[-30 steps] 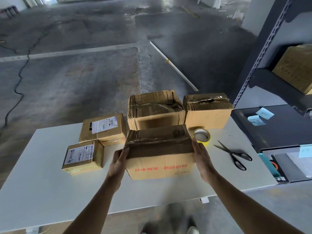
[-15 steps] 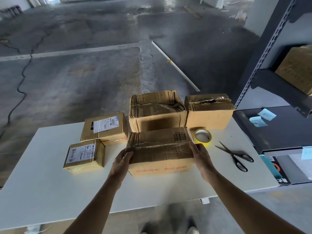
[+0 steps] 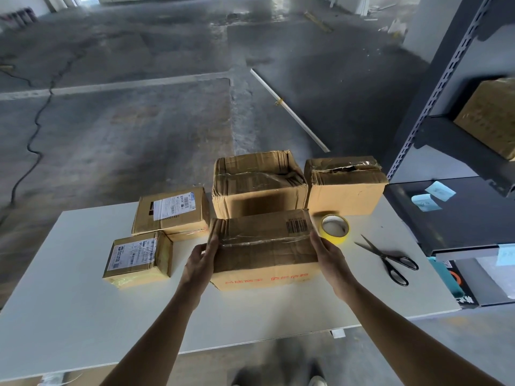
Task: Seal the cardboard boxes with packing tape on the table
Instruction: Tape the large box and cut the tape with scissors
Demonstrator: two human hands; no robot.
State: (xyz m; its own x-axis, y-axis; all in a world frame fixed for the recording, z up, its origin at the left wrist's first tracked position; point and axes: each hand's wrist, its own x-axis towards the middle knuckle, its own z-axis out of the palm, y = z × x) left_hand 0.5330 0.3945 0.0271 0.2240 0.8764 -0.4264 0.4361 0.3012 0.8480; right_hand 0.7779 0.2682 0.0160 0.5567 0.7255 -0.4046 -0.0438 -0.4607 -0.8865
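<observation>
We press our left hand [image 3: 201,262] and right hand [image 3: 330,259] flat against the ends of a creased cardboard box [image 3: 263,247], our grip clamping it on the smooth white table [image 3: 69,316]. A yellow tape roll [image 3: 334,228] sits just beyond.

Five brown cardboard boxes [image 3: 262,246] on white table [image 3: 83,316], yellow tape roll [image 3: 334,229] beside.

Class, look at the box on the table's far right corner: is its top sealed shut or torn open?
Torn open. The far-right box shows a dark, jagged gap along its top seam, with wrinkled old tape around it.
</observation>
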